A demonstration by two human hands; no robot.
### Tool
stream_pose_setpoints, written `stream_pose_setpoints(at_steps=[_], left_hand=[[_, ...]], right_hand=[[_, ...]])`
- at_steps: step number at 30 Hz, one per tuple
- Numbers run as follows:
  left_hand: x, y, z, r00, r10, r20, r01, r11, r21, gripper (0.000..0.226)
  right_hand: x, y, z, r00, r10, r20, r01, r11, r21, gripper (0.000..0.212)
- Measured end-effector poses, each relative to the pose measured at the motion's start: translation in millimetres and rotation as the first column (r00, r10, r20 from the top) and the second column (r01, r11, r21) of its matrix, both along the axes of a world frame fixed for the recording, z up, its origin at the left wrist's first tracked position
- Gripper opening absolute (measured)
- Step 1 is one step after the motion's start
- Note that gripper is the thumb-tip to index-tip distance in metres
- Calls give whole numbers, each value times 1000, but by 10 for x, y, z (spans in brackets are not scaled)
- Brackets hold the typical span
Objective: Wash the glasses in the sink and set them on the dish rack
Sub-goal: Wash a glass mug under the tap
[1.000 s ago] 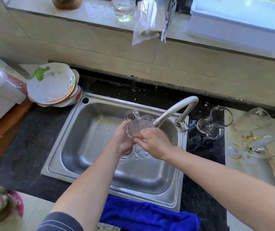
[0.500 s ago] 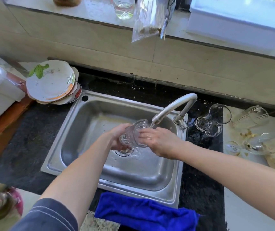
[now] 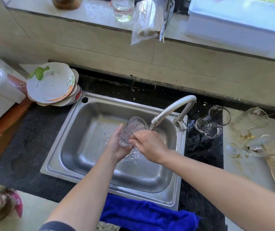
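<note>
1. The dark surface point(image 3: 33, 130) carries a steel sink point(image 3: 90, 164); its near edge is partly covered by a blue cloth point(image 3: 146, 215) that the frame bottom cuts off.
2. A stack of dirty plates point(image 3: 51, 84) sits at the sink's far-left corner.
3. The faucet point(image 3: 173, 109) runs water onto the hands.
4. The left hand point(image 3: 116, 147) has its grip wrapped around a patterned glass point(image 3: 131, 129), tilted over the basin, base hidden in the palm.
5. The right hand point(image 3: 150, 145) rests on the glass's near side; its fingertips are hidden, so its grip cannot be told.
6. Right of the faucet lie 2 clear mugs point(image 3: 211, 122); farther right, several tipped glasses point(image 3: 256, 145), overlapping and hard to count.
</note>
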State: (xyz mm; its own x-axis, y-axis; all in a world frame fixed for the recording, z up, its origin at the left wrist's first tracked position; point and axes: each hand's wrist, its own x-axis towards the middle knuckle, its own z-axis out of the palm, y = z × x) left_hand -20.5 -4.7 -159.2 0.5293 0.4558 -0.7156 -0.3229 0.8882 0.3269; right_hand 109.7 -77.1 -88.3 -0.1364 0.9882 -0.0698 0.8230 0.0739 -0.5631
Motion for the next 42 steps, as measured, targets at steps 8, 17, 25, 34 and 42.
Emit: stream_pose_setpoints(at_steps=[8,17,25,34,42], left_hand=[[18,151,21,883,-367,-292,387,922,12,29],[151,122,239,872,-418,-254,428,904,-18,35],[143,31,249,836,-494,-241,498,866,-48,35],[120,10,681,703,-412,-579,632,736,243,30],[304,-97,879,218,162,-962,894,362,263,54]], right_hand=[[321,-47,-9,898,341,279,-341,939,-50,29],[348,1,61,967,133,216,-88,975,-206,43],[327,-160,104,998,39,49,-26,968,-249,32],[358,-167,1,312,-745,-589,306,666,-680,27],[90,-97,-35,-170,-871,-460,312,395,-864,42]])
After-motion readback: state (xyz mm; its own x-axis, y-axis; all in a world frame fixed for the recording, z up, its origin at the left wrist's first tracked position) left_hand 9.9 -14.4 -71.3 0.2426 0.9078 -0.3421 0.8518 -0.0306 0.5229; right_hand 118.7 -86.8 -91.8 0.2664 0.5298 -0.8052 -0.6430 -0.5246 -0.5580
